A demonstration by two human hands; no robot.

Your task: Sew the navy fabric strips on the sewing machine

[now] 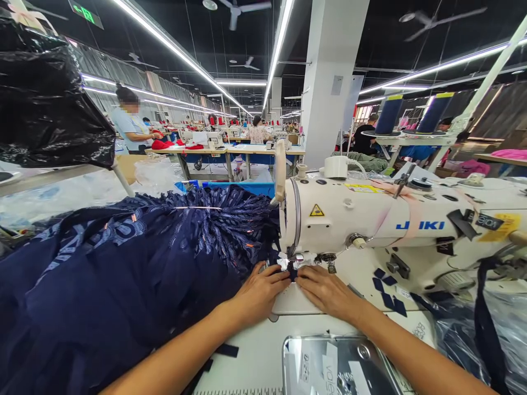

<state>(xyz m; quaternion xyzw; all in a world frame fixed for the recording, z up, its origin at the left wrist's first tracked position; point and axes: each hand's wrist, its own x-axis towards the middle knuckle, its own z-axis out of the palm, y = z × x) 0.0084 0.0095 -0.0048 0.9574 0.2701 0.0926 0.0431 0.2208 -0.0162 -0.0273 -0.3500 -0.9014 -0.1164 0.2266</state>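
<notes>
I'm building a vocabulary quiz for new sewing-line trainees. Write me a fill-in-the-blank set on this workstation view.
1. The white sewing machine carries the blue brand lettering ____.
2. The heap of dark blue patterned fabric lies to the ____ of the machine.
3. The left hand and the right hand lie flat, fingertips meeting below the machine's head, and wear ____ gloves.
4. Behind the machine stand ____ dark blue thread cones.

Missing words: JUKI; left; no; two.

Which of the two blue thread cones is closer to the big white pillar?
The left navy thread cone, standing nearer the white pillar; the other navy cone stands farther right, beside the slanted white pole.
</notes>
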